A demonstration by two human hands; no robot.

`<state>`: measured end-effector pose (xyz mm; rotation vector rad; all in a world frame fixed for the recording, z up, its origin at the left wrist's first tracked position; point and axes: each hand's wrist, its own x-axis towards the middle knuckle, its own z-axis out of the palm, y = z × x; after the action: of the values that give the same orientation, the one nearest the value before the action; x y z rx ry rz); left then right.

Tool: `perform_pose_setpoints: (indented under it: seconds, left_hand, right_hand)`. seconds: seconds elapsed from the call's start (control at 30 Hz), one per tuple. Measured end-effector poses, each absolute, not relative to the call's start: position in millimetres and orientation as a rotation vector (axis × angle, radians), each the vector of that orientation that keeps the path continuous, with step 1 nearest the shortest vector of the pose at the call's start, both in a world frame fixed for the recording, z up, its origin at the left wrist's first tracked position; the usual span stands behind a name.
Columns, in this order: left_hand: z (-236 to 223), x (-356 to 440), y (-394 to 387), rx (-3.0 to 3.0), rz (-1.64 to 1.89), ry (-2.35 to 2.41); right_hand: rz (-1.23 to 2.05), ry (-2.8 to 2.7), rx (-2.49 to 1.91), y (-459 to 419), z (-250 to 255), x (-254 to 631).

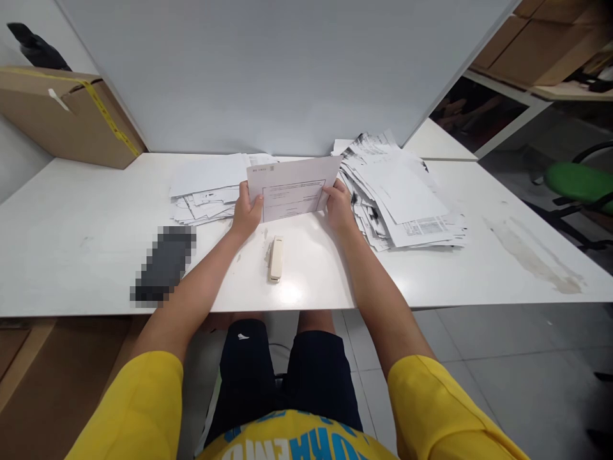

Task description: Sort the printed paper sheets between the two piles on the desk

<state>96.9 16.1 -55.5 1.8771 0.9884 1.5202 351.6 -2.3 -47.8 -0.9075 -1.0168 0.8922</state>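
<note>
Between my hands a printed sheet of paper (pixel 294 188) is held up, tilted toward me above the table. My left hand (pixel 248 209) pinches its left edge, thumb on the printed face. The right edge is gripped by my right hand (pixel 339 203), also with the thumb in front. Below the sheet, a cream stapler (pixel 276 259) lies lengthwise on the white table (pixel 316 275). To the left is a stack of papers (pixel 205 182), partly behind the sheet. A larger, messy paper pile (pixel 402 191) lies just right of my right hand.
A dark pixelated rectangle (pixel 165 265) lies by my left forearm. At the back left stands a cardboard box (pixel 71 118) with yellow tape. A pale panel (pixel 268 70) rises behind the table. On the far right are a green chair (pixel 582 179) and more cardboard boxes (pixel 541 48).
</note>
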Motion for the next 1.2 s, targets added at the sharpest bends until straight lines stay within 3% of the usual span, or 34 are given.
perform_pose_setpoints:
  seconds: [1.2]
  left_hand:
    - [-56.0, 97.2, 15.5, 1.868, 1.496, 1.001]
  right_hand:
    - [0.916, -1.054, -0.948, -7.1, -49.3, 350.5]
